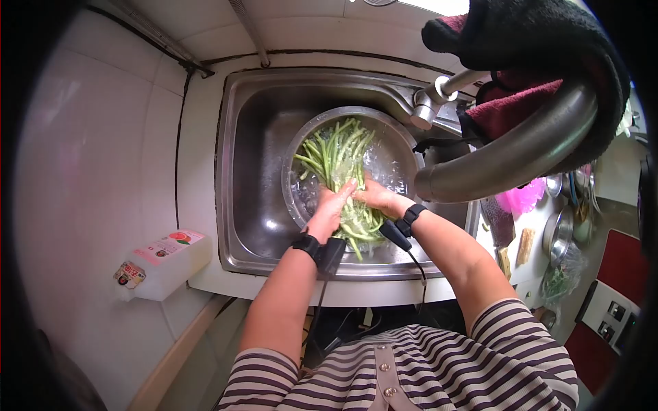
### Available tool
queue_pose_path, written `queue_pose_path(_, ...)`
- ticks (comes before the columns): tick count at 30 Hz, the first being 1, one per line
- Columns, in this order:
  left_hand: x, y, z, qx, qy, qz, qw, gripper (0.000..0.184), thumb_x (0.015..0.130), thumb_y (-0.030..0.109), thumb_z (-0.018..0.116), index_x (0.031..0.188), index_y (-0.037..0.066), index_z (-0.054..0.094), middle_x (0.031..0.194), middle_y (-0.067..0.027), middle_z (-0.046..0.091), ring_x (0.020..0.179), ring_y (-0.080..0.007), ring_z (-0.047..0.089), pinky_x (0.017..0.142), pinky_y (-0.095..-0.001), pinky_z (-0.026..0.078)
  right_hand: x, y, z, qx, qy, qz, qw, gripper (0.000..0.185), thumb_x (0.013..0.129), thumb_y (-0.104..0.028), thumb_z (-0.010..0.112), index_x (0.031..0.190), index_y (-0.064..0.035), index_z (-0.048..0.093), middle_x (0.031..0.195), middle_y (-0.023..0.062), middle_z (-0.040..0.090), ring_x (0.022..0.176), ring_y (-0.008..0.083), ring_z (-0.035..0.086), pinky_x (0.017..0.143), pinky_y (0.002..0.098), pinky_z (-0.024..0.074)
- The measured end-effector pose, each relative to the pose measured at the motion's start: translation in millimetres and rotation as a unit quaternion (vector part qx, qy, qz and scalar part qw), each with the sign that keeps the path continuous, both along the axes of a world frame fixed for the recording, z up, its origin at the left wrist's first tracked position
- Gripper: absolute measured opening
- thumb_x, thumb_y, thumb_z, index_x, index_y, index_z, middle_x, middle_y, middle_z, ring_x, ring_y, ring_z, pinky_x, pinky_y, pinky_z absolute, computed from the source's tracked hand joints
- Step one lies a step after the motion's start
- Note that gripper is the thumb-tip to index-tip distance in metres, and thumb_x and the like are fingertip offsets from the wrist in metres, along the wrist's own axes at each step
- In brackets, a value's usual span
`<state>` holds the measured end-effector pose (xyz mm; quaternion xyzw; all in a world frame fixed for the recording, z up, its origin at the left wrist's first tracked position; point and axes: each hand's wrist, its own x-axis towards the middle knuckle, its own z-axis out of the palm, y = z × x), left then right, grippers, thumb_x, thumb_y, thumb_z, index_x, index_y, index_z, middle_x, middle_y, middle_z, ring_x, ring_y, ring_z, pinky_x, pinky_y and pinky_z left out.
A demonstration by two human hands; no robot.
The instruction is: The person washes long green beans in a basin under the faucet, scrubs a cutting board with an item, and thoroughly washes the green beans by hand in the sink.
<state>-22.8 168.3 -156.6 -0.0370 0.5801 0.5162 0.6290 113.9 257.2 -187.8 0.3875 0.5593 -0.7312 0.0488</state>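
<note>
A bunch of long green vegetable stems (334, 151) lies in a round metal basin (399, 140) with splashing water. The basin stands inside the stainless steel sink (257, 178). My left hand (334, 204) closes on the bunch from the left, its thumb across the stems. From the right, my right hand (378, 196) grips the same bunch, its fingers partly hidden by stems and water. Lower stem ends hang over the basin's near rim. The exact kind of vegetable cannot be made out.
A large grey faucet spout (507, 157) with a dark cloth (541, 41) over it juts in at upper right. At left stands a plastic bottle (171, 260). Right of the sink lie a knife (499, 222), a pink mesh (521, 196) and metal bowls (561, 233).
</note>
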Motion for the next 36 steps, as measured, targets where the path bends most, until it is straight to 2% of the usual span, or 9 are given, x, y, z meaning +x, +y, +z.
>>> queue_pose_path(2,-9,-2,23,0.050,-0.085,0.055,0.994,0.044,0.080,0.007,0.072,0.119,0.002,0.052,0.105,-0.0116,0.062,0.090,-0.0223,0.063,0.073,-0.0366,0.055,-13,2,42,-0.097,0.023,-0.047,0.994,0.059,0.086,-0.018,0.064,0.137,-0.0059,0.037,0.122,0.0135,0.055,0.108,0.0217,0.055,0.094,0.0333,0.0452)
queue_pose_path(8,-18,-23,40,0.107,-0.150,0.029,0.982,0.043,0.087,0.015,0.065,0.124,0.002,0.046,0.110,-0.0105,0.059,0.094,-0.0216,0.062,0.080,-0.0357,0.055,6,18,87,-0.162,0.080,-0.104,0.978,0.041,0.086,-0.024,0.068,0.120,-0.0030,0.055,0.111,0.0061,0.063,0.095,0.0138,0.061,0.086,0.0290,0.0499)
queue_pose_path(13,-29,-29,33,0.088,-0.051,0.016,0.995,0.036,0.093,0.019,0.058,0.123,0.003,0.046,0.107,-0.0063,0.058,0.090,-0.0139,0.057,0.077,-0.0287,0.051,21,55,111,-0.011,0.045,0.023,0.999,0.079,0.086,-0.034,0.065,0.144,-0.0011,0.023,0.138,0.0167,0.042,0.126,0.0234,0.041,0.106,0.0346,0.0321)
queue_pose_path(17,-26,-26,43,-0.025,0.049,0.044,0.998,0.090,0.086,0.037,0.065,0.146,0.001,0.008,0.143,-0.0203,0.031,0.131,-0.0281,0.034,0.108,-0.0384,0.029,22,49,109,0.230,-0.141,0.109,0.957,0.118,0.071,-0.066,0.064,0.142,0.0095,0.008,0.143,0.0352,0.021,0.137,0.0391,0.024,0.112,0.0388,0.0221)
queue_pose_path(18,-25,-26,33,-0.068,0.127,-0.086,0.986,0.112,0.081,0.045,0.068,0.144,-0.001,-0.012,0.150,-0.0243,0.011,0.139,-0.0318,0.017,0.113,-0.0393,0.018,18,35,126,0.282,-0.179,0.186,0.924,0.116,0.072,-0.067,0.064,0.144,0.0062,0.009,0.142,0.0367,0.023,0.135,0.0409,0.027,0.110,0.0418,0.0272)
queue_pose_path(21,14,-40,31,-0.042,0.437,-0.375,0.816,0.113,0.074,0.021,0.072,0.143,-0.002,-0.015,0.143,-0.0390,0.007,0.134,-0.0470,0.023,0.110,-0.0422,0.025,9,-18,131,0.421,-0.292,0.460,0.725,0.108,0.070,-0.066,0.065,0.146,-0.0058,0.018,0.141,0.0340,0.027,0.128,0.0455,0.036,0.099,0.0511,0.0389)
queue_pose_path(28,31,-13,1,-0.134,0.508,-0.462,0.714,0.103,0.074,0.011,0.070,0.146,0.003,-0.003,0.142,-0.0387,0.015,0.119,-0.0488,0.044,0.100,-0.0458,0.040,4,-22,50,0.454,-0.254,0.422,0.743,0.072,0.083,-0.026,0.061,0.144,-0.0098,0.027,0.144,0.0277,0.028,0.124,0.0441,0.042,0.097,0.0469,0.0432)
queue_pose_path(34,-27,-8,62,-0.085,0.442,-0.448,0.772,0.089,0.077,0.034,0.071,0.141,0.003,0.017,0.131,-0.0303,0.037,0.115,-0.0427,0.049,0.100,-0.0448,0.040,-7,33,137,0.314,-0.227,0.398,0.832,0.064,0.073,-0.051,0.070,0.121,-0.0101,0.057,0.120,0.0209,0.055,0.114,0.0343,0.052,0.095,0.0443,0.0432)
queue_pose_path(36,-48,-6,55,-0.088,0.409,-0.331,0.846,0.081,0.077,0.041,0.070,0.132,-0.001,0.027,0.131,-0.0292,0.036,0.122,-0.0406,0.043,0.102,-0.0449,0.037,-1,53,137,0.352,-0.214,0.236,0.880,0.067,0.076,-0.052,0.066,0.122,-0.0050,0.055,0.118,0.0249,0.055,0.114,0.0354,0.052,0.095,0.0414,0.0427)
